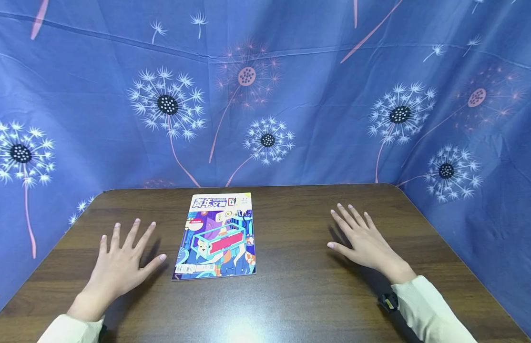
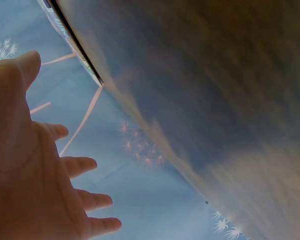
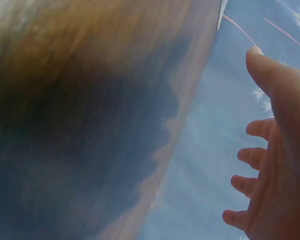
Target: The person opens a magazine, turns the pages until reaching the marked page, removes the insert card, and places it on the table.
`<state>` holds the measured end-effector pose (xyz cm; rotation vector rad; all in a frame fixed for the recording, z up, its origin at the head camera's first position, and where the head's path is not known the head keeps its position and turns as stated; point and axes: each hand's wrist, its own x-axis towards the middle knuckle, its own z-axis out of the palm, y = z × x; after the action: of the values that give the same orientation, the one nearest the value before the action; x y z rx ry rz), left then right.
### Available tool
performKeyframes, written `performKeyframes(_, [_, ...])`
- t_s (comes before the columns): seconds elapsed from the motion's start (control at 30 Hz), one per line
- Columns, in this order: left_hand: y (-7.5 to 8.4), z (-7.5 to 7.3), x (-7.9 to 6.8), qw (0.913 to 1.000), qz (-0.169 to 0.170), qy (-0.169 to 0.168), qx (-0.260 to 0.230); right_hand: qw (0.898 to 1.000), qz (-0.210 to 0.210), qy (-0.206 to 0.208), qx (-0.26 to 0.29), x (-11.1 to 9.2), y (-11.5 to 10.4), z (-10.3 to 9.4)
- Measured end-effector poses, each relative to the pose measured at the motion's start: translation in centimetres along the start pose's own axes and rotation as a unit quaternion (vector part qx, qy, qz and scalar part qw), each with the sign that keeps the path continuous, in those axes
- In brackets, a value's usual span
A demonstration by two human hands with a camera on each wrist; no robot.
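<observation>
A magazine [image 1: 222, 236] with a colourful purple and blue cover lies flat on the brown wooden table [image 1: 291, 305], left of the middle. To its left is my left hand [image 1: 119, 269], palm down with fingers spread, the thumb pointing toward the magazine without touching it. My right hand [image 1: 368, 243] is well to the right of the magazine, its fingers also spread and holding nothing. In the wrist views the left palm [image 2: 35, 175] and right palm [image 3: 280, 175] both appear bare, held above the tabletop with shadows below.
A blue cloth [image 1: 317, 109] printed with dandelions hangs behind the table and along its sides. A black wrist strap [image 1: 389, 302] shows at the right sleeve [image 1: 428, 309]. Light reflects off the table's near middle.
</observation>
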<state>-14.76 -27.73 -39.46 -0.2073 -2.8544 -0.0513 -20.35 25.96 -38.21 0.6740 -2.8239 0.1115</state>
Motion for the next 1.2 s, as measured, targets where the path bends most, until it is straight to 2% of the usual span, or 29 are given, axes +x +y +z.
performKeyframes(0.33, [0.8,0.1,0.3,0.9993,0.029,0.024,0.007,0.999,-0.038,0.029,-0.022,1.0,-1.2,0.1])
performKeyframes(0.7, [1.8,0.0,0.4,0.9981,0.055,0.029,0.005,0.993,-0.097,0.060,-0.039,2.1,-2.7,0.5])
performKeyframes(1.2, [2.6,0.5,0.8,0.9932,0.097,0.054,0.036,0.988,-0.141,0.046,-0.039,3.4,-5.8,0.9])
